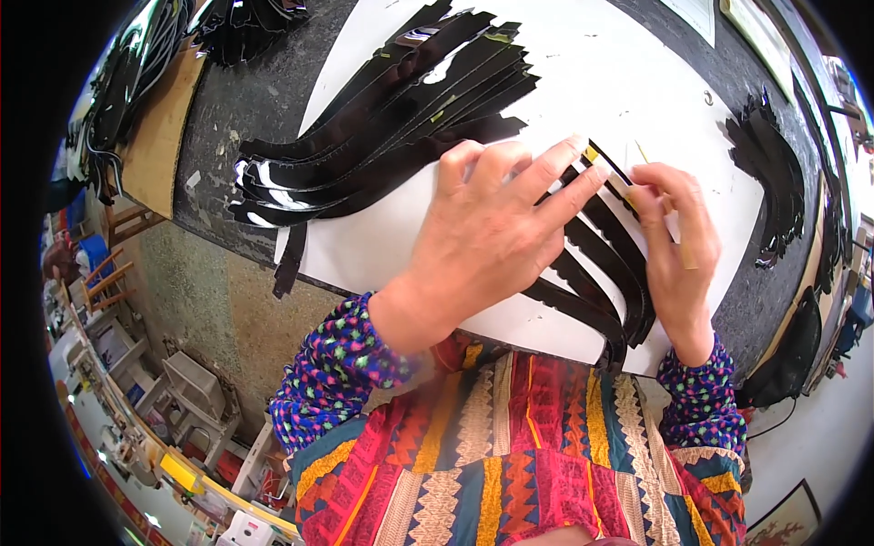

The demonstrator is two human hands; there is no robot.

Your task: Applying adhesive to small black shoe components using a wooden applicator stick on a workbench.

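My left hand [496, 223] pinches the end of a narrow black strip [612, 162] between its index and middle fingertips. A small yellow piece [591, 153] shows on the strip at those fingertips. Farther along the same strip my right hand [681, 232] is closed, thumb and forefinger together at its edge. A pale yellowish sliver [686, 256] shows against the right palm. Beneath both hands, several curved black strips [612, 246] fan out and hang toward the near edge of the white sheet. My left palm hides part of them.
A large heap of glossy black strips [391, 127] lies on the white sheet [628, 68] at far left. More black strips [772, 177] rest on the dark table [232, 118] at right. A metal ring [708, 97] lies on the sheet. Stools [196, 387] stand on the floor at left.
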